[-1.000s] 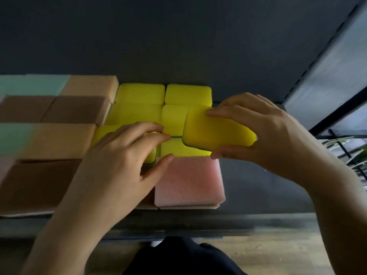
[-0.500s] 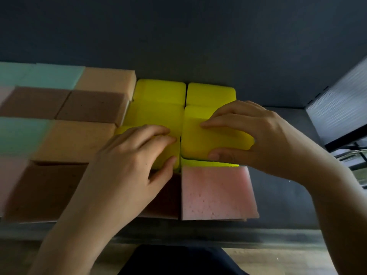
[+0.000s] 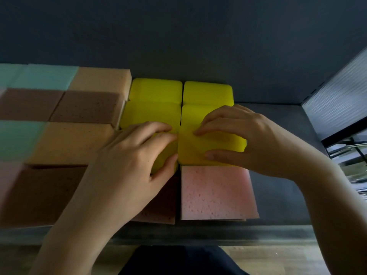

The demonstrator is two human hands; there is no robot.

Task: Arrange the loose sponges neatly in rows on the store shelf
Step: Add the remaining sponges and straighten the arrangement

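- The right hand (image 3: 248, 139) comes in from 4 o'clock and grips the right yellow sponge (image 3: 198, 147). Its curled fingers lie on the top face and the thumb presses on the near edge.
- The left hand (image 3: 129, 165) comes in from 7 o'clock and holds the left yellow sponge (image 3: 165, 155) in the same way, with the fingers bent over the top and the thumb against the near side. This hand covers most of its sponge.
- The two held sponges stand side by side near the middle of the shelf (image 3: 282, 126) and touch along one edge.
- At 12 o'clock from them, more yellow sponges (image 3: 156, 90) lie close together in rows of two. The far row is against the dark back wall (image 3: 178, 46).
- At 6 o'clock from the right yellow sponge, a pink sponge (image 3: 216, 193) lies flat and touches it. It reaches the front edge of the shelf.
- At 9 o'clock from the pink sponge, a dark red-brown sponge (image 3: 164, 207) shows partly under the left hand.
- At 9 o'clock from the yellow group, bigger sponges make a tight block: brown sponges (image 3: 87, 106), orange sponges (image 3: 73, 141) and green sponges (image 3: 45, 76).
- At 6 o'clock in the view, below the shelf, a wooden floor (image 3: 258, 259) and dark clothing (image 3: 178, 261) are seen.
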